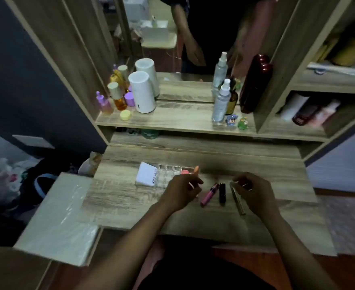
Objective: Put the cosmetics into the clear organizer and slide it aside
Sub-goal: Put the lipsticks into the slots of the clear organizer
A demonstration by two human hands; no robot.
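Note:
The clear organizer [169,174] sits mid-table with a white flat case [147,175] in its left part and a pink round item [185,172] at its right end. My left hand [180,192] hovers at the organizer's right edge with its fingers curled. A slim peach-tipped thing [196,169] sticks up from it; I cannot tell whether that is a held item or a nail. A pink lip gloss [208,195] and a black lipstick [222,193] lie on the table between my hands. My right hand [255,192] pinches the far end of a gold tube [238,200] lying on the table.
A white wrapped board [57,216] overhangs the table's left edge. The raised shelf behind holds bottles [118,99], a white cylinder [142,92], a spray bottle [220,103] and small figurines [232,120]. A mirror stands above it. Bags lie on the floor at left.

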